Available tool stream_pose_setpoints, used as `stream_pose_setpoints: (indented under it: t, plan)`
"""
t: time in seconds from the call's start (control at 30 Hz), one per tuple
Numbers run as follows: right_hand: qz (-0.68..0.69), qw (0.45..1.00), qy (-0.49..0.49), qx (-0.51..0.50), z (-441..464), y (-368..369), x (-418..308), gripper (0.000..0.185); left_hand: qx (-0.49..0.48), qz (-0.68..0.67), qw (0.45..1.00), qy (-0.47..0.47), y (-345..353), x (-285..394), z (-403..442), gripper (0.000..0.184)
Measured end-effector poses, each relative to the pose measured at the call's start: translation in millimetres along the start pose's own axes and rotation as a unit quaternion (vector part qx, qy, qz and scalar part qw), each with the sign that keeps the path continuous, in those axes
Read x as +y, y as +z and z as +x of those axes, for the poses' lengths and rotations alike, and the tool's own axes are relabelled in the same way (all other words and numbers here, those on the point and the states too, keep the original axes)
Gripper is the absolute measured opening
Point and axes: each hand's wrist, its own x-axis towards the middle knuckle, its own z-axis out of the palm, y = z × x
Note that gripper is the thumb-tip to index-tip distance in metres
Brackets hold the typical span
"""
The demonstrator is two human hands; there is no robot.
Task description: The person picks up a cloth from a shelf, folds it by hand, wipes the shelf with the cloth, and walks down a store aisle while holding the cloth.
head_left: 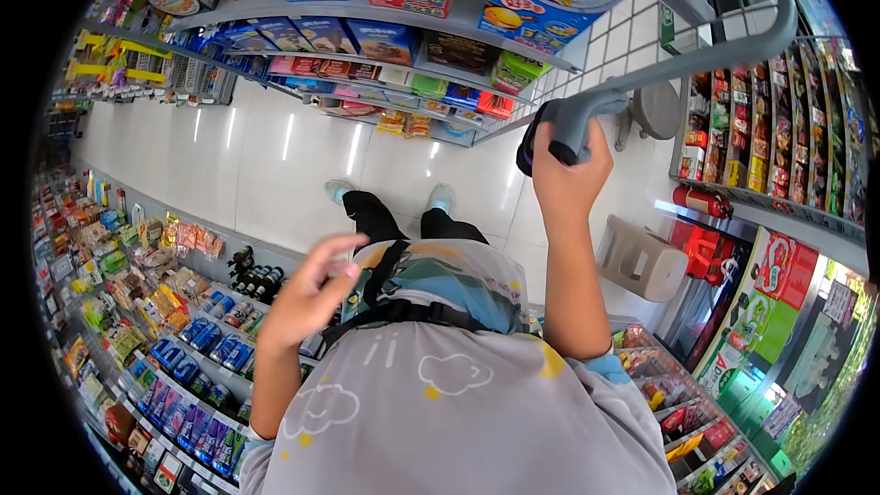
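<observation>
Figure: Shop interior, stocked shelves bordering a pale tiled floor (302, 188).
Left of and beyond the grip (573, 165), tiered shelves (367, 11) carry boxed goods; farther left and nearer the viewer, a long display (266, 240) holds packets, bottles and cans. Bright streaks of reflected light (356, 148) cross the glossy floor left of the grip. Just right stands a round grey seat (656, 110); farther right, a packed rack (779, 203). Nearer the viewer, right of the grip: a red fire extinguisher (702, 202), a beige stool (642, 258) and, farther out, daylit greenery (843, 380).
</observation>
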Motion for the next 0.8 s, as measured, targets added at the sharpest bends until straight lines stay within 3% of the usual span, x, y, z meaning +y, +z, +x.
stream_pose_setpoints:
  t: [0.07,0.13,0.2,0.27,0.33,0.43,0.53,0.63,0.8]
  plan:
    - [-0.024,0.999,-0.009,-0.019,6.3,12.4,-2.7,0.025,-0.092,-0.002,0.996,0.018,8.6,-8.5,-4.4,0.041]
    - [-0.024,0.999,0.013,-0.016,8.6,27.1,-7.7,0.025,-0.187,0.124,0.965,0.138,11.7,-0.8,-2.9,0.044]
    - [-0.028,0.999,0.035,-0.008,10.4,41.9,-7.7,0.024,-0.224,0.117,0.955,0.153,15.7,-4.5,0.5,0.046]
    - [-0.024,0.998,-0.037,0.033,10.1,59.0,-1.5,0.026,-0.261,0.112,0.944,0.170,10.7,-6.6,2.4,0.048]
    - [-0.047,0.998,-0.048,0.020,10.3,70.4,-9.7,0.032,-0.310,0.128,0.929,0.155,0.3,-5.9,4.7,0.051]
    - [-0.011,1.000,-0.016,0.016,7.4,88.6,-14.3,0.035,-0.321,0.129,0.925,0.155,-12.0,-4.9,7.2,0.050]
    - [0.008,0.999,-0.040,-0.033,2.5,104.6,-25.3,0.041,-0.330,0.119,0.922,0.166,-28.0,-4.7,12.9,0.051]
    - [-0.097,0.985,-0.119,-0.072,-3.2,132.3,-37.5,0.053,-0.324,0.138,0.920,0.172,-59.9,-0.5,16.0,0.052]
    - [-0.083,0.980,-0.140,-0.118,-11.5,180.7,-68.5,0.051,-0.287,0.120,0.928,0.207,-108.2,2.5,18.4,0.057]
